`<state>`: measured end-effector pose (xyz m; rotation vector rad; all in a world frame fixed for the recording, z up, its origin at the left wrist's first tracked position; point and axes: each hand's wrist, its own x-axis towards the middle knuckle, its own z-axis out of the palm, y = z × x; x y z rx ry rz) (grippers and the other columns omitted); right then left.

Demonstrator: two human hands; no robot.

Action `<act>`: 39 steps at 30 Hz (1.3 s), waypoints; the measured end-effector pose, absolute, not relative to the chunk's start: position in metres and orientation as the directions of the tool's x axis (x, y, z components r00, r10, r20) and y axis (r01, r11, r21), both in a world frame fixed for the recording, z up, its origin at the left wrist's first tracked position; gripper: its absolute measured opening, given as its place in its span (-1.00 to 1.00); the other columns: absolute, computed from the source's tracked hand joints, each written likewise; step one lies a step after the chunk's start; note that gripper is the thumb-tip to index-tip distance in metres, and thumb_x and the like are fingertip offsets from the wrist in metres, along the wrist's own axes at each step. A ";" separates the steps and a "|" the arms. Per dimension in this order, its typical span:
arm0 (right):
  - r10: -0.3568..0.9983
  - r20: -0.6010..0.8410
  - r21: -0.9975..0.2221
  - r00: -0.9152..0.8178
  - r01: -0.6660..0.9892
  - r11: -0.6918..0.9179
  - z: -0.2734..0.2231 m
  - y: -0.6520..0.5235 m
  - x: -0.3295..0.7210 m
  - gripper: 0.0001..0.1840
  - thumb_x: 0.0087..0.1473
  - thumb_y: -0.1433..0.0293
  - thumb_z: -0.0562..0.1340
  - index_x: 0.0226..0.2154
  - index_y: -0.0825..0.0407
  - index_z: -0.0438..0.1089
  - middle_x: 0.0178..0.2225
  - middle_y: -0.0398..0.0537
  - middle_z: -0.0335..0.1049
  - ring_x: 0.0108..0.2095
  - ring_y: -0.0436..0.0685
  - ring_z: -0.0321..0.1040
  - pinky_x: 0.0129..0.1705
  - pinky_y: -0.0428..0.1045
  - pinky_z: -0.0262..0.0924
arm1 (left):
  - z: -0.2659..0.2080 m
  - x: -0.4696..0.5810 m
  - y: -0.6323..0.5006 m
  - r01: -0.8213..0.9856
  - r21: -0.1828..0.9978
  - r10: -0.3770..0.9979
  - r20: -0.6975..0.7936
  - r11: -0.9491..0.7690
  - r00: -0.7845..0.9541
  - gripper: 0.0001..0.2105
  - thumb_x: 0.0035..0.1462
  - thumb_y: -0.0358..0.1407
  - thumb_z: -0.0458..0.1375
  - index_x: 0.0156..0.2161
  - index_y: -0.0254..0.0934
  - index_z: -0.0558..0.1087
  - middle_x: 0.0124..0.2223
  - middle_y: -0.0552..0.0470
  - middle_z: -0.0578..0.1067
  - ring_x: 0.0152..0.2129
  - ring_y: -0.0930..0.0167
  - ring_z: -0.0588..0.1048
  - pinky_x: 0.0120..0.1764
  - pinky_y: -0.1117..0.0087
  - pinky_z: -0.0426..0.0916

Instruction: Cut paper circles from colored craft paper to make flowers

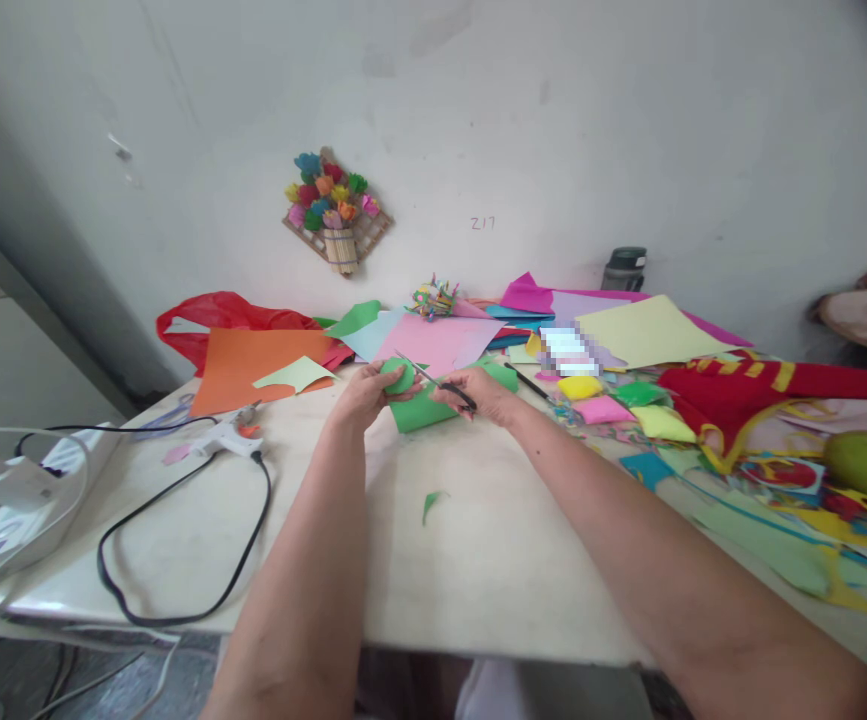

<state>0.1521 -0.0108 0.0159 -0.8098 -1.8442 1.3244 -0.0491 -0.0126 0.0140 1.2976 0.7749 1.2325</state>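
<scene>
My left hand is closed on a small rounded piece of green paper, held above the table. In my right hand is a pair of scissors with dark handles, fingers wrapped round them. Their blades point left to the edge of the green piece; whether they are parted I cannot tell. Beneath both hands lies a larger green sheet, partly covered by them. A small green scrap rests on the table nearer to me.
A white glue gun with a looped black cord lies at left, beside a power strip. Orange paper and pink paper lie behind. Coloured packets, scraps and red material cover the right. A bottle stands by the wall.
</scene>
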 end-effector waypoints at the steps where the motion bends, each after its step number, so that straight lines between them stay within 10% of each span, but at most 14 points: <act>1: 0.817 0.187 -0.959 -0.546 0.080 0.272 0.016 -0.011 0.152 -0.65 -0.28 0.19 0.32 -0.56 0.14 0.31 -0.77 -0.30 0.11 -0.79 -0.15 0.01 -0.78 -0.18 -0.10 | 0.014 -0.049 -0.013 -0.219 0.964 0.952 0.200 -0.150 0.230 -0.79 -0.10 -0.30 0.26 -0.34 -0.38 0.41 -0.39 -0.06 0.50 -0.46 0.36 0.51 -0.33 0.31 0.43; 16: 0.838 0.192 -0.977 -0.511 -0.022 0.211 0.015 -0.007 0.158 -0.65 -0.19 0.16 0.28 -0.56 0.12 0.26 -0.75 -0.26 0.18 -0.79 -0.16 0.03 -0.79 -0.20 -0.07 | 0.019 -0.045 -0.016 -0.284 0.946 0.955 0.218 -0.156 0.199 -0.75 -0.09 -0.40 0.24 -0.26 -0.41 0.35 -0.21 -0.15 0.49 -0.43 0.43 0.50 -0.43 0.51 0.40; 28: 0.827 0.201 -0.946 -0.524 0.114 0.302 0.016 -0.007 0.158 -0.62 -0.27 0.16 0.32 -0.48 0.14 0.34 -0.75 -0.29 0.17 -0.76 -0.15 0.07 -0.75 -0.20 0.04 | 0.020 -0.041 -0.020 -0.186 0.968 0.957 0.208 -0.170 0.205 -0.80 -0.19 -0.32 0.30 -0.51 -0.41 0.40 -0.51 -0.03 0.45 -0.70 0.64 0.24 -0.73 0.62 -0.03; 39: 0.827 0.188 -0.941 -0.529 0.144 0.307 0.018 -0.010 0.157 -0.59 -0.28 0.13 0.33 -0.47 0.14 0.35 -0.75 -0.29 0.18 -0.77 -0.15 0.07 -0.75 -0.19 0.06 | 0.021 -0.040 -0.022 -0.166 0.980 0.971 0.144 -0.113 0.189 -0.75 -0.22 -0.27 0.31 -0.56 -0.37 0.33 -0.68 0.14 0.29 -0.78 0.65 0.20 -0.72 0.62 0.01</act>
